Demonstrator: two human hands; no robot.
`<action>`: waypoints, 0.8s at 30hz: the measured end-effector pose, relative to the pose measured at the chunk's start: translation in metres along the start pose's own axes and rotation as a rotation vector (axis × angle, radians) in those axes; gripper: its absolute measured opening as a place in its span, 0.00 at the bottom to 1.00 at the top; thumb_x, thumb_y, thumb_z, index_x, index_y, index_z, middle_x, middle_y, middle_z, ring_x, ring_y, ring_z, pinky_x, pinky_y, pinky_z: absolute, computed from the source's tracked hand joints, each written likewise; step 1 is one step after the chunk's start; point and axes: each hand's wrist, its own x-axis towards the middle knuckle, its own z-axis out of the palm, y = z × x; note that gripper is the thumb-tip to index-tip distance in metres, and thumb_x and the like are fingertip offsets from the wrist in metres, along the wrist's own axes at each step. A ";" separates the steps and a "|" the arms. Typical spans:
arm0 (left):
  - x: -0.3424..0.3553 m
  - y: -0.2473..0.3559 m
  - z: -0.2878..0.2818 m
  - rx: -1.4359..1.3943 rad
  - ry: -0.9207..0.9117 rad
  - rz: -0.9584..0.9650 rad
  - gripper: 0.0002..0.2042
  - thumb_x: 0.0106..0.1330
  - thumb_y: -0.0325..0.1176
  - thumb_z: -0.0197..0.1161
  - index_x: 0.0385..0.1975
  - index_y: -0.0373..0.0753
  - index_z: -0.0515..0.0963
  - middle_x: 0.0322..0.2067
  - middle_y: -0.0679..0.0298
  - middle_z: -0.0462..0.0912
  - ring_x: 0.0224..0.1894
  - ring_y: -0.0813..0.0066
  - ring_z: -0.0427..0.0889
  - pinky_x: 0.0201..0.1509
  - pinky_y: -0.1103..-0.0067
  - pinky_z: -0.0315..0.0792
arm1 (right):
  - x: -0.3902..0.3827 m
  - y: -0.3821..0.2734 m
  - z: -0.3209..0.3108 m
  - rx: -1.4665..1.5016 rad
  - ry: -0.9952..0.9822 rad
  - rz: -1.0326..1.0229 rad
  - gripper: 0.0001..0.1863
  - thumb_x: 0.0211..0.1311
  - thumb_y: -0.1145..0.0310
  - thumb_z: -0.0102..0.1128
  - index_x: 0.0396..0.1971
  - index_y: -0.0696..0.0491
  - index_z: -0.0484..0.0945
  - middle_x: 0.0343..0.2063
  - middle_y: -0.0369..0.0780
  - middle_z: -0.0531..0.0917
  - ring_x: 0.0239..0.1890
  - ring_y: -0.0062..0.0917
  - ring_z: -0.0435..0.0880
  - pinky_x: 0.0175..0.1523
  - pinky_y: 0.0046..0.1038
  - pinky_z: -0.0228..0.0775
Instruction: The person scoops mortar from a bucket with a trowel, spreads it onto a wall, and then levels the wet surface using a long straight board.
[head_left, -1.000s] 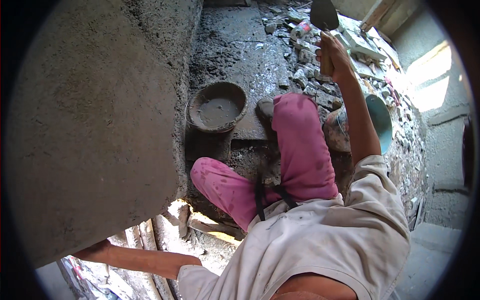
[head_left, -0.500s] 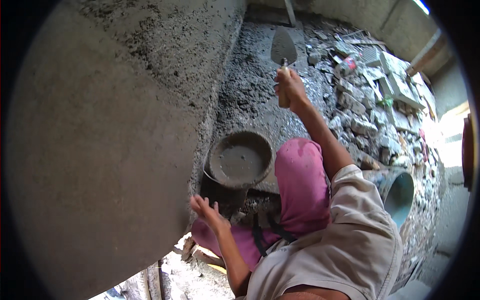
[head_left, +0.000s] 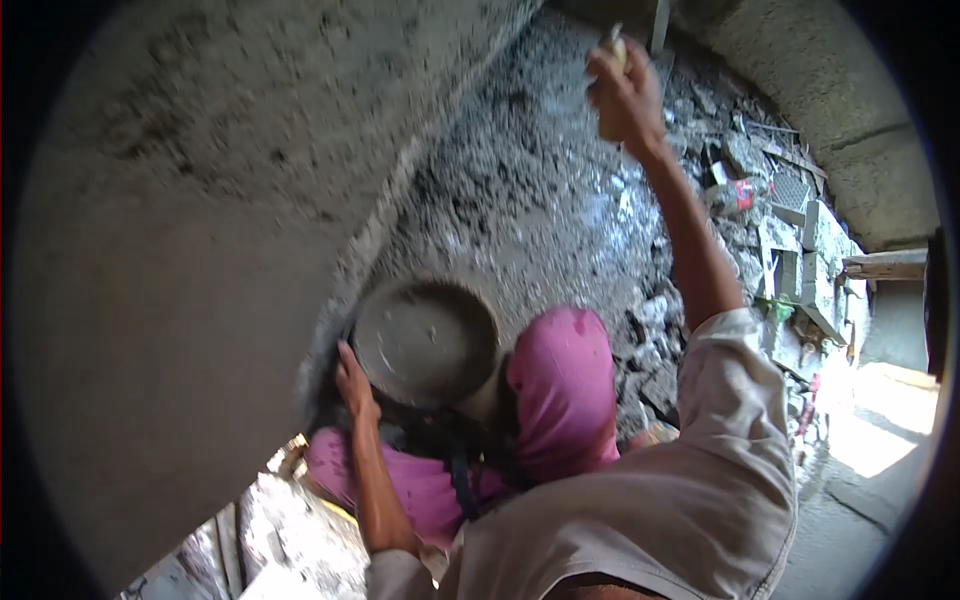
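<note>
My right hand [head_left: 628,95] is raised at the far end of my reach, closed round the pale handle of a trowel [head_left: 610,125]. The trowel's blade cannot be made out here. Low on the left, my left hand [head_left: 357,382] lies against the near-left side of a round bucket [head_left: 487,310], its visible fingers stretched along the rim. Wet grey mortar [head_left: 425,340] fills much of the bucket, which stands just in front of my pink-trousered knees.
A grey cement-coated wall [head_left: 190,300] rises close on my left. Wet mortar [head_left: 500,170] is spread over the ground ahead. Broken blocks and rubble [head_left: 825,270] lie to the right, with a clear plastic bottle [head_left: 740,195] among them. A wooden beam [head_left: 885,265] juts out at the far right.
My right hand has swung up and to the right with the trowel, whose blade no longer shows. My left hand has moved to the bucket's side. The view has turned.
</note>
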 end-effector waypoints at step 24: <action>-0.018 0.042 0.054 0.100 0.007 0.311 0.29 0.71 0.54 0.47 0.33 0.26 0.75 0.28 0.46 0.80 0.32 0.52 0.80 0.39 0.63 0.70 | -0.267 0.051 0.077 -0.430 -1.177 0.601 0.24 0.67 0.52 0.52 0.53 0.54 0.74 0.46 0.42 0.82 0.52 0.30 0.80 0.57 0.31 0.71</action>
